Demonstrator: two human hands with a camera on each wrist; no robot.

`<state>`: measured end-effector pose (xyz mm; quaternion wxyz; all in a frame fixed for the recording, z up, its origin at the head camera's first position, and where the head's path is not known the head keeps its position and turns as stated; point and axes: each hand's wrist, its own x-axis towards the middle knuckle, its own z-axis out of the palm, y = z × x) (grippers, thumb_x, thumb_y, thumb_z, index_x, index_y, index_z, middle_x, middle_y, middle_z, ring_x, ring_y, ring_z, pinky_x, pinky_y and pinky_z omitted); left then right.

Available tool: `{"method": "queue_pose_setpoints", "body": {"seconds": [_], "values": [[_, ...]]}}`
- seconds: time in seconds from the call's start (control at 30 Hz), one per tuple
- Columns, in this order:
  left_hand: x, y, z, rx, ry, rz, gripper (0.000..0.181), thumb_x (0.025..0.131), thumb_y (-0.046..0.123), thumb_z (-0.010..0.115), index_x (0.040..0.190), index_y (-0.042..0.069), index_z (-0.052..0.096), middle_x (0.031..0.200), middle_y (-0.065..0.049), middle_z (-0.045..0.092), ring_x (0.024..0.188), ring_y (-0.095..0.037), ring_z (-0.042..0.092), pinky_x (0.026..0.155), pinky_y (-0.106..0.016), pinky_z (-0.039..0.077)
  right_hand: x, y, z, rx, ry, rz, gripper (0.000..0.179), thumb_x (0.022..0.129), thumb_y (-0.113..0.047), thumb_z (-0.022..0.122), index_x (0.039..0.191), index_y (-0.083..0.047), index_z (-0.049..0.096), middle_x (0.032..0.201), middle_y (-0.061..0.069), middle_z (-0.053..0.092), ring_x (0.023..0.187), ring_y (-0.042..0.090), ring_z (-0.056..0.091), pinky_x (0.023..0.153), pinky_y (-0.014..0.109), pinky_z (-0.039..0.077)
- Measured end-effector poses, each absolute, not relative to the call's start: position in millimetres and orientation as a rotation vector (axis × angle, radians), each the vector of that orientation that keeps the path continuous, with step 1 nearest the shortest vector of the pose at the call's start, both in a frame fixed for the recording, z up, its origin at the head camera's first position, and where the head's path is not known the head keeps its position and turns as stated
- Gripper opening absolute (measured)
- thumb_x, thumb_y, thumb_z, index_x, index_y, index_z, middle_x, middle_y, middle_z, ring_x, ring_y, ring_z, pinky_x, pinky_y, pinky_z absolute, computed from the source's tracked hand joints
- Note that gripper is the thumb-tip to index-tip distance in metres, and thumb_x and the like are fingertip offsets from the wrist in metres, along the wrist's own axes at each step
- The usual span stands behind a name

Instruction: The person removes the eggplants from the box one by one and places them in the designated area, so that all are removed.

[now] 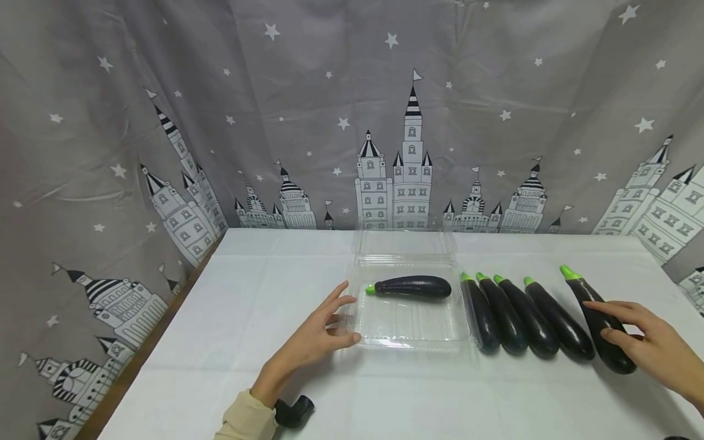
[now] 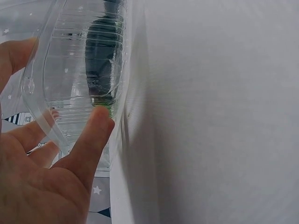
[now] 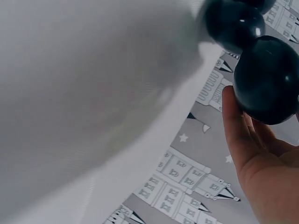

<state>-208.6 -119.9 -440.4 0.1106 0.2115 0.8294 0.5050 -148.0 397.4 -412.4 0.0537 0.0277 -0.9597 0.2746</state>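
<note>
A clear plastic container point(image 1: 407, 324) lies on the white table with its hinged lid point(image 1: 405, 244) folded back. Inside it, one eggplant point(image 1: 415, 287) with a bright green stem end lies crosswise near the back. My left hand point(image 1: 324, 327) holds the container at its left side, the thumb point(image 2: 91, 140) against the wall near the front corner and the other fingers spread along the rim. On the far right, my right hand point(image 1: 640, 330) grips a dark, glossy eggplant point(image 1: 591, 305), thumb on the near side and fingers across the top. Its rounded end point(image 3: 266, 81) fills much of the right wrist view.
Several more eggplants point(image 1: 508, 318) lie side by side in a slanted row, between the container and my right hand, stems toward the back. A black curved object point(image 1: 295, 411) is by my left wrist. Behind the table point(image 1: 264, 269) hangs a grey castle-print curtain point(image 1: 308, 91).
</note>
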Motion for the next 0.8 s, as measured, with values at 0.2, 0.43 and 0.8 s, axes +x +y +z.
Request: {"method": "queue_pose_setpoints", "body": {"seconds": [0.2, 0.43, 0.8], "values": [[-208, -119, -439, 0.625, 2.43, 1.492, 0.067, 0.087, 0.026, 0.074, 0.144, 0.004, 0.045, 0.164, -0.005, 0.012, 0.128, -0.05, 0.044, 0.101, -0.054, 0.044, -148, 402, -418, 0.066, -2.925, 0.79, 0.039, 0.092, -0.003, 0.06, 0.129, 0.01, 0.056, 0.123, 0.038, 0.047, 0.109, 0.055, 0.042, 0.075, 0.066, 0.041], [-208, -118, -439, 0.628, 2.432, 1.49, 0.068, 0.087, 0.027, 0.074, 0.144, 0.004, 0.046, 0.164, -0.005, 0.012, 0.127, -0.05, 0.045, 0.1, -0.054, 0.045, -155, 409, -420, 0.03, -3.001, 0.847, 0.045, 0.097, -0.014, 0.06, 0.133, 0.012, 0.05, 0.133, 0.044, 0.041, 0.113, 0.06, 0.041, 0.082, 0.068, 0.039], [-207, -120, -440, 0.63, 2.425, 1.495, 0.068, 0.087, 0.026, 0.074, 0.144, 0.003, 0.045, 0.164, -0.005, 0.012, 0.126, -0.05, 0.045, 0.1, -0.054, 0.045, -162, 416, -424, 0.049, -3.08, 0.986, 0.048, 0.098, -0.018, 0.061, 0.133, 0.012, 0.049, 0.137, 0.044, 0.039, 0.113, 0.061, 0.044, 0.082, 0.066, 0.043]]}}
